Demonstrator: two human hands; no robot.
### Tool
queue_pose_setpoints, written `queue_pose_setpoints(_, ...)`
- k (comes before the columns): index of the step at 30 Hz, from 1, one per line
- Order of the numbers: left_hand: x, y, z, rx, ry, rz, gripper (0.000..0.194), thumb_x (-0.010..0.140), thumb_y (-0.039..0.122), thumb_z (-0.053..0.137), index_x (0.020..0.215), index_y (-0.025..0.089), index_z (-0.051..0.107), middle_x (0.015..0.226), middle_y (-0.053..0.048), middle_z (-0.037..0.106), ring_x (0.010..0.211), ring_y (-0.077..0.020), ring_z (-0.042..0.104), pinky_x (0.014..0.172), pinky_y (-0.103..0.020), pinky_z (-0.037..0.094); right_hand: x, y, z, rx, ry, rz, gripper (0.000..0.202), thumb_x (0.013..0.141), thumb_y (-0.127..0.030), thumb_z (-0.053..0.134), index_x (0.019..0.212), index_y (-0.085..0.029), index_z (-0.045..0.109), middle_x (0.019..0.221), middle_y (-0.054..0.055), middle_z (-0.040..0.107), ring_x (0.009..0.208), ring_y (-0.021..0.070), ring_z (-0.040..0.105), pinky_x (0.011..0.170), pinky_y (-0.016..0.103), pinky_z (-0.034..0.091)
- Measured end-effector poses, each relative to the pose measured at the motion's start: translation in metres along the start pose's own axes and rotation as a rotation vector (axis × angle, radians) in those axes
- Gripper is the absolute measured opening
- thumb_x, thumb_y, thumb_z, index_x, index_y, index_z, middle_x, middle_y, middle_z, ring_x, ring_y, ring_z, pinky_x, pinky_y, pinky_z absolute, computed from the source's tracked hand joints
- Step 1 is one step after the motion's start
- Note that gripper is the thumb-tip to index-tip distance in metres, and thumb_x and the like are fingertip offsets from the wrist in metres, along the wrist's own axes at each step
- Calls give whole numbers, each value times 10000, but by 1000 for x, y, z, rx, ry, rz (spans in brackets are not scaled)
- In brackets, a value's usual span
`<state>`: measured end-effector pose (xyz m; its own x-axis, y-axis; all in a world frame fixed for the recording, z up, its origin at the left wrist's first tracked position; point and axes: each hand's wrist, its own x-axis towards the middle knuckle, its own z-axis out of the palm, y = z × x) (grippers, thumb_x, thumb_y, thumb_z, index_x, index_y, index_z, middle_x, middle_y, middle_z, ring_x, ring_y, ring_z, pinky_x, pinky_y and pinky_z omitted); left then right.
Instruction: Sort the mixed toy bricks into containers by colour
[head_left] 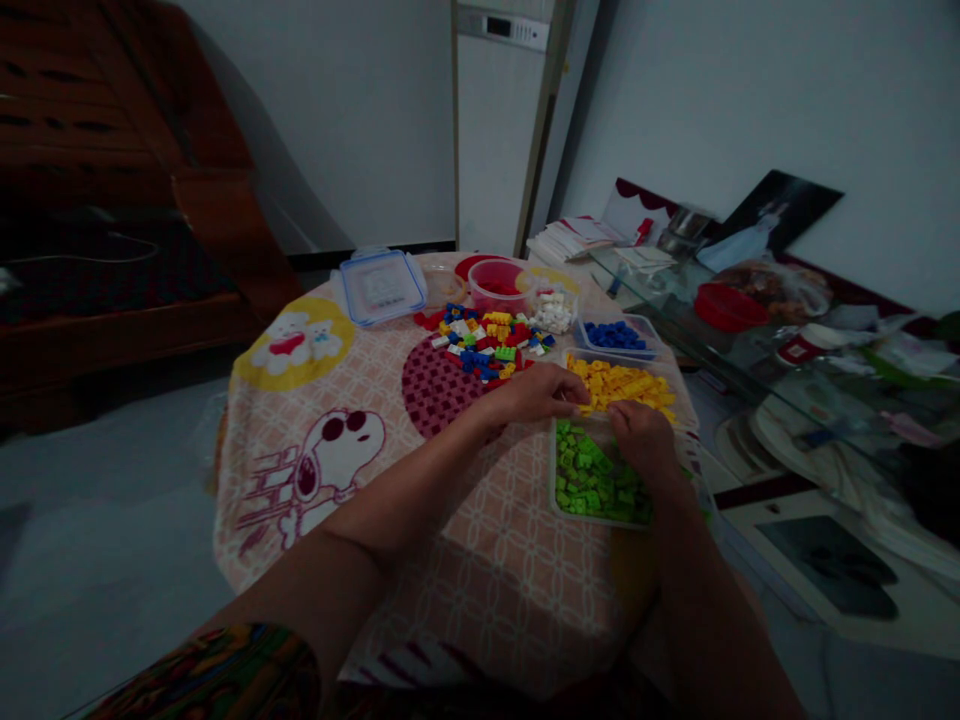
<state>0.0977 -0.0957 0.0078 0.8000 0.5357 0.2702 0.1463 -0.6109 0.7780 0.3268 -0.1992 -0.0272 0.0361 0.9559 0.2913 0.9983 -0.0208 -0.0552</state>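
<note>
My left hand (541, 391) is closed, its fingertips pinched at the near edge of a heap of yellow bricks (626, 385). Close beside it on the right, my right hand (641, 432) is also closed, over the far rim of a clear box of green bricks (592, 475). What either hand pinches is too small and dark to make out. Behind the yellow heap stands a clear box with blue bricks (615, 336). A loose pile of mixed bricks (491, 340) lies left of it, near some white bricks (553, 313).
A pink round tub (499, 285) and a blue-edged clear lid (382, 287) lie at the far side of the round table, on a patterned cloth (465, 560). To the right, a glass-topped table (675, 310) holds papers, a red bowl (729, 306) and bags. A wooden bench (214, 215) stands far left.
</note>
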Motion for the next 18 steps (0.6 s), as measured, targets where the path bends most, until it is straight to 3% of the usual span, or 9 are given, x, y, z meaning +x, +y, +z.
queue_pose_setpoints(4,-3,17,9,-64,-202,59,188,853,210,718,1022,180,795,903,-21,795,772,-126,691,720,-212,495,-1,0,2,14,35,3,300,975,-212,461,788,-183,694,805,116,716,743,218,586,706,328,339)
queue_pose_setpoints(7,-4,18,9,-74,-228,64,200,829,194,723,1010,196,809,857,-4,794,737,-129,687,696,-213,482,-2,0,2,22,43,-2,293,973,-211,467,785,-186,691,800,113,717,733,215,581,705,326,337)
queue_pose_setpoints(13,0,1,-4,89,-13,-26,199,839,164,669,983,183,804,867,-15,794,760,-135,693,708,-220,485,0,2,2,14,14,0,305,990,-233,458,806,-184,697,847,117,723,744,213,574,709,326,340)
queue_pose_setpoints(18,-3,-22,-26,415,207,-265,214,855,147,631,983,150,802,915,-64,793,845,-187,703,802,-273,509,0,2,2,6,3,19,315,986,-234,454,782,-186,689,817,106,709,754,213,573,709,324,336)
